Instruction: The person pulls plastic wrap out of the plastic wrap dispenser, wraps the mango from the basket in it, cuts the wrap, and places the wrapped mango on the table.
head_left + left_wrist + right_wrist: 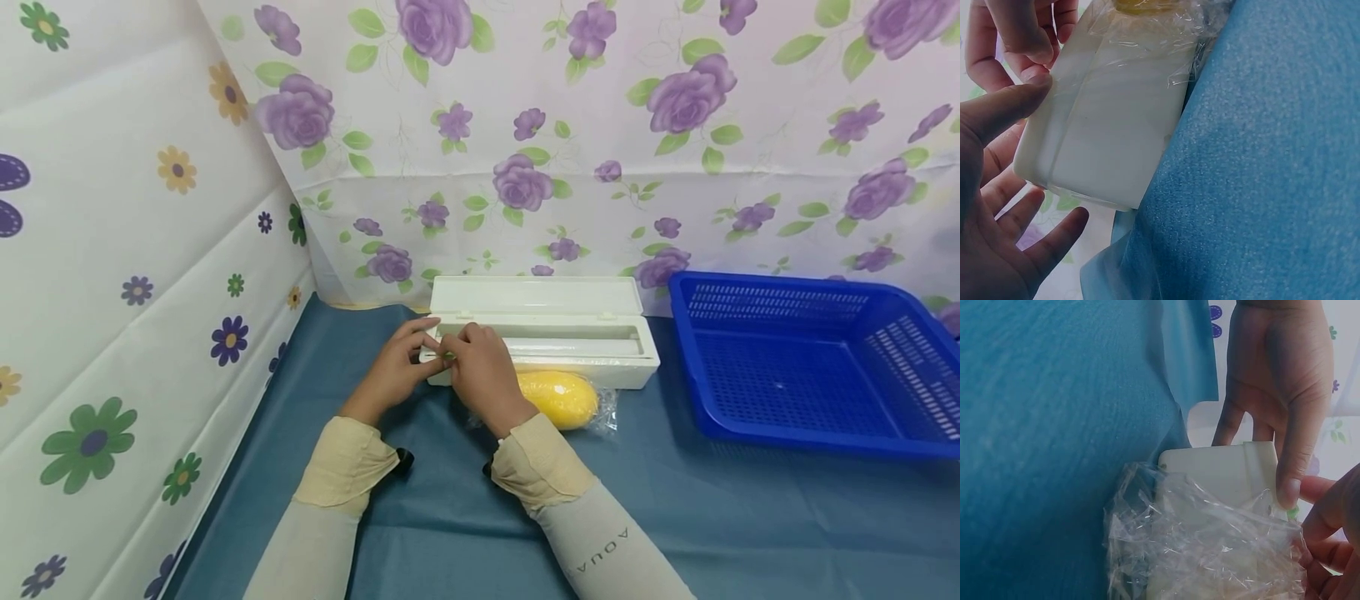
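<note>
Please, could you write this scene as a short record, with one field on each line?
Left hand: thumb touching the white box near its left end
Right hand: fingers bent at that end; anything pinched is unclear
Lid: open
Inside: long white roll
In front: yellow thing in clear plastic
Box's right: blue basket
Surface: blue-green cloth

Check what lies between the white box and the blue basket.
Just a narrow strip of bare teal cloth separates the white box from the blue basket; the head view shows it.
</note>
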The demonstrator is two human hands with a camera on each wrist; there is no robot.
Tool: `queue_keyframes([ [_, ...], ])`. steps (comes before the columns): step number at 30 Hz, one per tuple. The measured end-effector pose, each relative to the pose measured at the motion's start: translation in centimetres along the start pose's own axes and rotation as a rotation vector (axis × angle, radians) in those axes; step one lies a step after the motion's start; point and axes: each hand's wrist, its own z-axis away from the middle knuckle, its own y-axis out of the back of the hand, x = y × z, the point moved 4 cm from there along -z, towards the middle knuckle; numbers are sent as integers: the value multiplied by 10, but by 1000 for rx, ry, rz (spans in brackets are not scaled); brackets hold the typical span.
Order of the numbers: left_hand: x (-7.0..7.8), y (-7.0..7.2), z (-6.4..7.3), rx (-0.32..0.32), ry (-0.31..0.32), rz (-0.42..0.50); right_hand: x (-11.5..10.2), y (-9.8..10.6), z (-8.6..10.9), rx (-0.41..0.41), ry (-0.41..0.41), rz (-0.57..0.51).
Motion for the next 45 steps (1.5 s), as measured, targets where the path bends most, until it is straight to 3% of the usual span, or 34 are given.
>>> queue_keyframes([
  [45,0,-1,1,3,14,7,4,6,3,-5,-2,32],
])
